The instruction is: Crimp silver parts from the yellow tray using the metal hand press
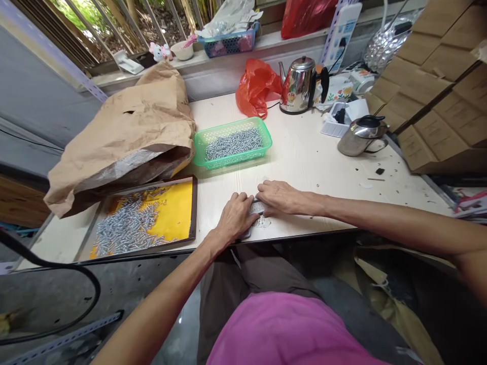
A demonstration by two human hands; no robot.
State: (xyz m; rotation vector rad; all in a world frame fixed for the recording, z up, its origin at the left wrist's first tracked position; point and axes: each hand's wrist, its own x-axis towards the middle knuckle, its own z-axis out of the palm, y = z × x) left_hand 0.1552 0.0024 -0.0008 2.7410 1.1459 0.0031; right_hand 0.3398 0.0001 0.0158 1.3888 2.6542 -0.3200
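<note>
Near the table's front edge, my left hand [236,215] and my right hand [279,196] face each other with fingers curled. Between them they grip a small flat grey piece with dark edges [257,207]; its kind is not clear, and the fingers cover most of it. Some pale crumbs or small bits lie on the table just below it. To the left is a shallow brown-rimmed tray [193,208] with a yellow bottom, holding a spread heap of small silvery metal pins or screws [127,223]. Beyond my hands stands a green plastic basket [228,163] with similar metal pieces [236,144].
A large brown paper sack [133,116] leans over the tray's back edge. Along the back are a red plastic bag [255,88] and a steel kettle [300,86]. A small steel pot [361,137] and stacked cardboard boxes [437,86] stand to the right.
</note>
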